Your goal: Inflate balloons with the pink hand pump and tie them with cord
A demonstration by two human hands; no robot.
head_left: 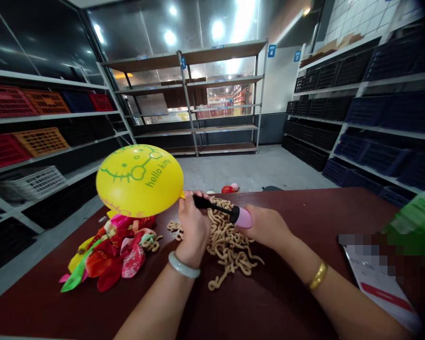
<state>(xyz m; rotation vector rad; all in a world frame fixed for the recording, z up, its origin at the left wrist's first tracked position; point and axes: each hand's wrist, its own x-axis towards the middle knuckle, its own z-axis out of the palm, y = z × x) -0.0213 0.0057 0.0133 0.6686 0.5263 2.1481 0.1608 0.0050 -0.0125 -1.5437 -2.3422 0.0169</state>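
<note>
Balloon point(140, 182) apparently being inflated — neck point(182, 194) & pump point(201, 202) pinched by L hand point(194, 224), handle point(242, 218) gripped by R hand point(265, 225); steady push prob. needed next.

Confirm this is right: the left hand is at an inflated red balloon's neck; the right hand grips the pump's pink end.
No: the inflated balloon is yellow, not red, in the head view. The left hand, right hand and pump are as you say.

I'm standing in what looks like a stockroom: at ten o'clock, white shelves point(53, 116) carry red and orange plastic crates point(10, 100); at two, dark crates point(386, 158) line more racking; at one, a blue sign point(271, 51) reads 4.
</note>
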